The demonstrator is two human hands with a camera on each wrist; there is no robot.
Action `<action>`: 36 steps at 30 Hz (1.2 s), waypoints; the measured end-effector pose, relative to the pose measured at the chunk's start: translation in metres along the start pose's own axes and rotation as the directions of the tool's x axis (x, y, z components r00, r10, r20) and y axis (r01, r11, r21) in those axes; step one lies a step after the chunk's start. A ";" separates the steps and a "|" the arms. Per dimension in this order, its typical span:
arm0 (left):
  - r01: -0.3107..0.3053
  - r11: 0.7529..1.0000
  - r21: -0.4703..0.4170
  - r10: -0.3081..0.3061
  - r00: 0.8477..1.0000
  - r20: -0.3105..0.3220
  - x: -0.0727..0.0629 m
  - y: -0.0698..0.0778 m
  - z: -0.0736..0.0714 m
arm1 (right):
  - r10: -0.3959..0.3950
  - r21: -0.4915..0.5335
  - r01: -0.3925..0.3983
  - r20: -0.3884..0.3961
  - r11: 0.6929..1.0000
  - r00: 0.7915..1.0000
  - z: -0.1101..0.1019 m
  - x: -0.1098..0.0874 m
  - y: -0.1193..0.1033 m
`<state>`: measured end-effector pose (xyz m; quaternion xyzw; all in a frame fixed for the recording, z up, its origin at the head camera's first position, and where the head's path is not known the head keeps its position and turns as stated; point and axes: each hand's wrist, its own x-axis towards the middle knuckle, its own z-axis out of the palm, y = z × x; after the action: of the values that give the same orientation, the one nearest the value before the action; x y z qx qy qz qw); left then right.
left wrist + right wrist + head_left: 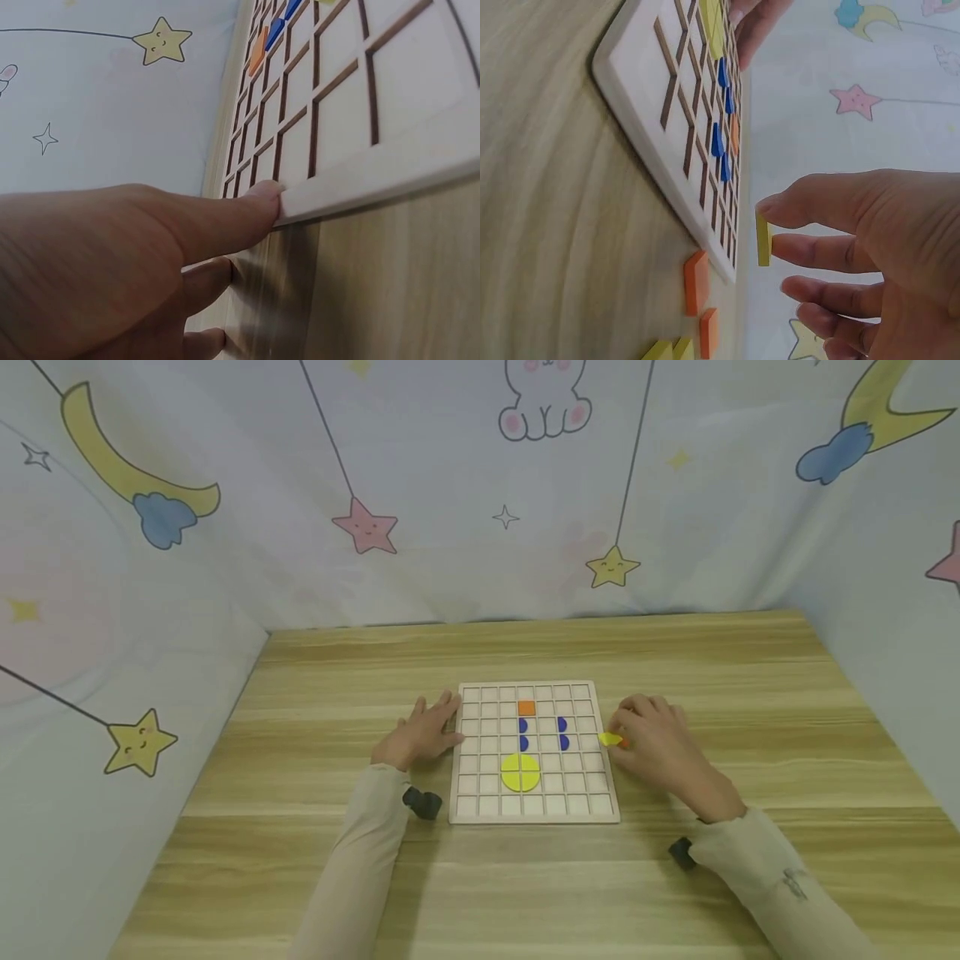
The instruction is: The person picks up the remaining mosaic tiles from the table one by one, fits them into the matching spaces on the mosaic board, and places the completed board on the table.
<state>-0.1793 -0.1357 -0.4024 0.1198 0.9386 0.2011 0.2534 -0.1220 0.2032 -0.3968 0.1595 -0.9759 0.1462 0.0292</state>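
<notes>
A pale wooden grid board (534,819) lies on the table between both hands. My left hand (423,732) rests against its left edge with fingers extended, and the thumb (259,202) touches the rim in the left wrist view. Just off the right edge, my right hand (652,739) pinches a small yellow piece (763,240) between thumb and index finger. On the grid sit an orange square (527,708), several blue half-round pieces (523,725) in two columns, and a yellow disc (511,763) made of quarter pieces.
Loose orange pieces (697,283) and yellow pieces (658,351) lie on the wooden table (525,893) beside the board's right edge, partly hidden by the right hand in the head view. A printed cloth (465,577) hangs behind the table and along both sides.
</notes>
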 end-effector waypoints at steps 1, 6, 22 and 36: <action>-0.002 1.000 0.002 0.002 1.000 0.000 0.000 0.000 0.000 | -0.008 0.008 0.008 0.003 1.000 1.000 0.000 0.001 -0.002; -0.007 1.000 0.012 0.007 1.000 0.007 0.000 0.001 0.000 | -0.059 0.010 0.059 0.020 0.998 0.998 0.003 0.006 -0.013; -0.009 1.000 -0.006 0.009 1.000 0.001 -0.003 0.001 0.000 | -0.230 -0.034 0.233 0.071 0.972 0.971 0.028 0.021 -0.043; -0.015 1.000 -0.019 0.015 1.000 0.001 -0.001 -0.001 0.001 | -0.297 0.074 0.292 0.068 0.954 0.952 0.034 0.020 -0.043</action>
<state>-0.1776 -0.1367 -0.4032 0.1245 0.9356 0.2120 0.2533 -0.1280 0.1480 -0.4153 0.3097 -0.9364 0.1647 0.0073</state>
